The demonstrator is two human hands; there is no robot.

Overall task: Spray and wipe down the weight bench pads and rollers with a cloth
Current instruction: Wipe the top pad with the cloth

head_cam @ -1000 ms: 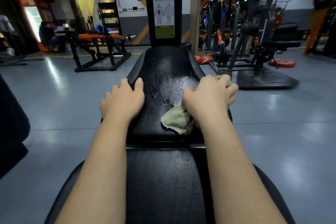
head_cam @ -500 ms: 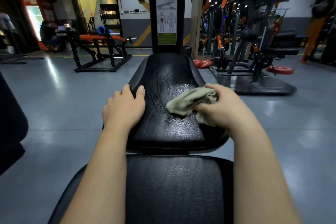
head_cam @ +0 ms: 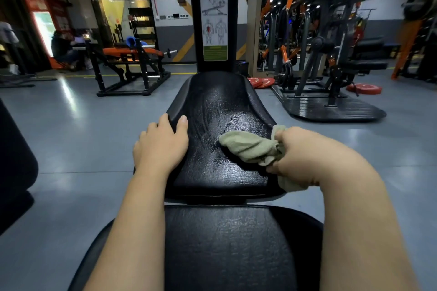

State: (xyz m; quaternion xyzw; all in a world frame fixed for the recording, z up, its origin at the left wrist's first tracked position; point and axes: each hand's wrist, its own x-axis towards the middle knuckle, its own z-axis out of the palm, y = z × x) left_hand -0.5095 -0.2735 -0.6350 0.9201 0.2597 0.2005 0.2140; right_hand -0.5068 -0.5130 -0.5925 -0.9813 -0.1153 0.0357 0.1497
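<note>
Gripping the olive cloth (head_cam: pixel 248 147) in a bunched fist, the right hand (head_cam: pixel 300 156) now sits at the right edge of the seat pad (head_cam: pixel 220 106). Half a second ago it was further in, over the right half of the pad. A second ago it lay spread on top of the cloth. The cloth now trails from the fist toward the pad's middle, lying on the wet, shiny vinyl, while a loose end hangs below the hand off the pad's right side. The wrist is bent inward and the knuckles face the pad's centre.

The left hand (head_cam: pixel 160 146) has not shifted. It clasps the pad's raised left rim, thumb on the inner slope and fingers over the outside. Both forearms reach across the back pad (head_cam: pixel 227 248), just nearer than the seat pad.
</note>
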